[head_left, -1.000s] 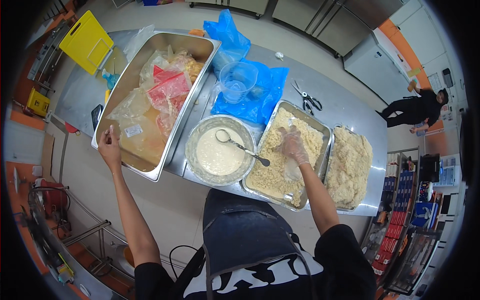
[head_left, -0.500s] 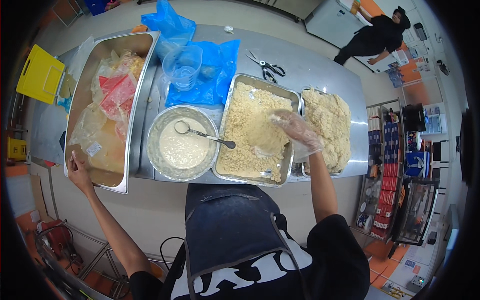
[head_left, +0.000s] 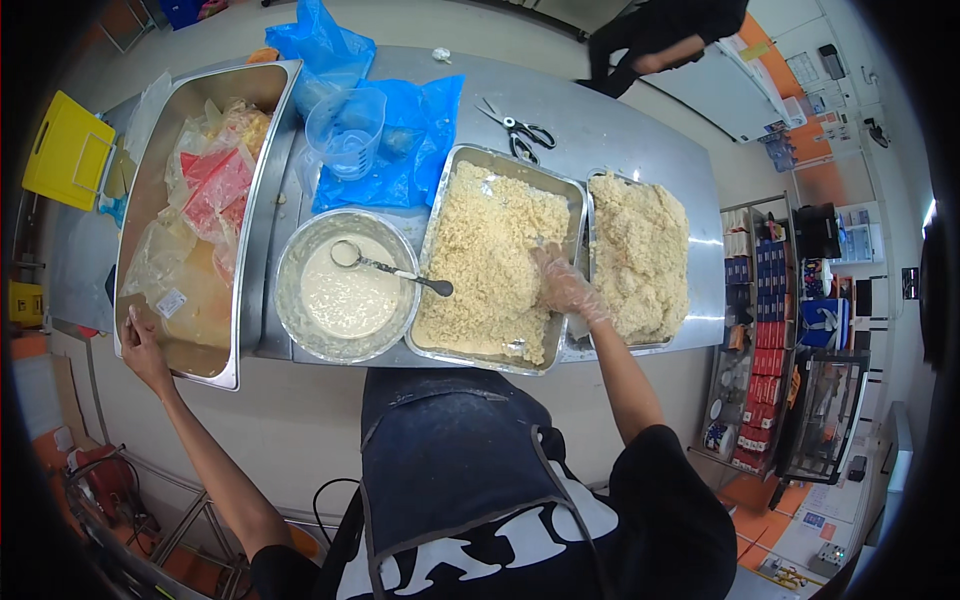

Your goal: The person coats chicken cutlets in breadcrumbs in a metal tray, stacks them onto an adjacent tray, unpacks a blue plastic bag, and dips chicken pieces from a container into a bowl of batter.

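Observation:
My right hand (head_left: 568,284), in a clear crumb-dusted plastic glove, presses down at the right side of a shallow metal tray (head_left: 432,345) of pale breadcrumbs (head_left: 487,255). Its fingers are stretched into the crumbs, the tips partly sunk; I see nothing gripped. Far to the left, my bare left hand (head_left: 143,350) grips the near left rim of a deep steel pan (head_left: 238,350). Inside that pan lie clear and red plastic bags (head_left: 217,180) and some yellowish liquid. Between pan and tray stands a round metal bowl (head_left: 287,325) of white batter, with a black-handled ladle (head_left: 400,272) across its rim.
A second tray of heaped crumbs (head_left: 640,255) stands to the right. Beyond are black-handled scissors (head_left: 520,130), blue plastic bags (head_left: 425,140) and a clear measuring jug (head_left: 345,135). A person in black (head_left: 660,45) is past the table's far edge. Stocked shelves (head_left: 765,340) stand at right.
My right hand has moved down into the crumbs near the tray's right side. A whitish patch there no longer shows. The other person has moved left. My left hand stays on the pan.

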Demonstrator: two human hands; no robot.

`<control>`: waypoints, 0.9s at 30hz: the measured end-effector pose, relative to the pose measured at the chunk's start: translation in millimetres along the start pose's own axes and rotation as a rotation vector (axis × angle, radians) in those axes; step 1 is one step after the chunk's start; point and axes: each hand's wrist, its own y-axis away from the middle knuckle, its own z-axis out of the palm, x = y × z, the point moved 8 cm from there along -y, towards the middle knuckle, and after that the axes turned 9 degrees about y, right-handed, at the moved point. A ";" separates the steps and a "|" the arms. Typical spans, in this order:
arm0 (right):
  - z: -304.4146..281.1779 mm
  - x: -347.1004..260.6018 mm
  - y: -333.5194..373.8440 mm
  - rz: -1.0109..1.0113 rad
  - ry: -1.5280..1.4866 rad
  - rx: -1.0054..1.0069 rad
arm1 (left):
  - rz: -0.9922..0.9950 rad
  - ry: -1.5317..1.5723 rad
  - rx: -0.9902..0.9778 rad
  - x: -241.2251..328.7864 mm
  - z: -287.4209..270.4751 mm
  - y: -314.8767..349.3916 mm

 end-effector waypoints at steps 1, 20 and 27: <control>-7.3 1.0 -0.6 -0.003 0.005 0.004 | 0.002 0.015 -0.003 -1.9 -0.9 -0.1; -57.9 8.1 -113.3 0.179 0.569 0.188 | 0.038 0.047 0.069 17.5 1.5 11.1; -81.8 -11.4 -142.9 0.022 -0.322 0.353 | 0.040 0.044 0.089 33.2 6.8 16.4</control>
